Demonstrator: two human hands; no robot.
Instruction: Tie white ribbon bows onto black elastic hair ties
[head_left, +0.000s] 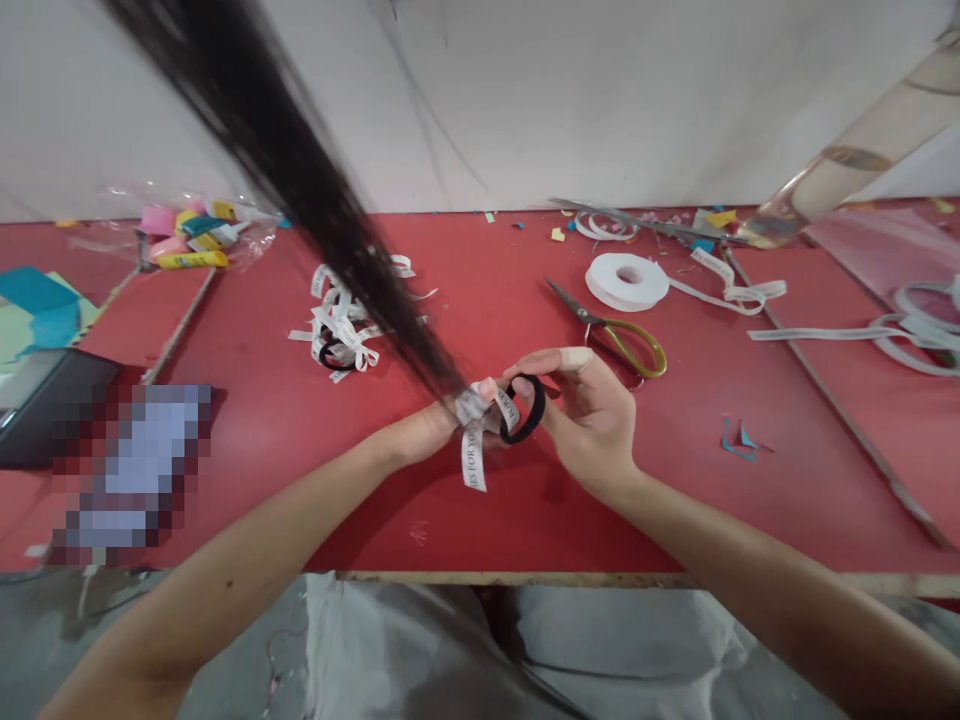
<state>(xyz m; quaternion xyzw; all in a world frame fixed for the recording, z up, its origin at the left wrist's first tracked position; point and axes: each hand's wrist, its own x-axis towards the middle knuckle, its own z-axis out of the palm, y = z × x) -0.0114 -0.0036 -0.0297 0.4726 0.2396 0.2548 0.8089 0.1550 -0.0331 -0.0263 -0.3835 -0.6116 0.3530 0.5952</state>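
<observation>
A black hair tie [534, 425] with a white printed ribbon [473, 458] on it is between my two hands above the red table. My left hand [429, 430] pinches the ribbon near its knot, its fingers partly behind a dark strand of hair. From the other side, my right hand [600, 425] grips the hair tie with thumb and fingers, and its loop hangs toward me. One ribbon tail points down, and some printed letters show on it. A pale wrap covers part of a right finger.
Ribbon-tied hair ties [345, 330] lie in a pile at left. Beyond my right hand are yellow-handled scissors [634, 345] and a white ribbon roll [611, 283]. A phone [142, 465] lies at left, a bag of glue sticks [199, 235] at back left. Dark hair [300, 180] crosses the view.
</observation>
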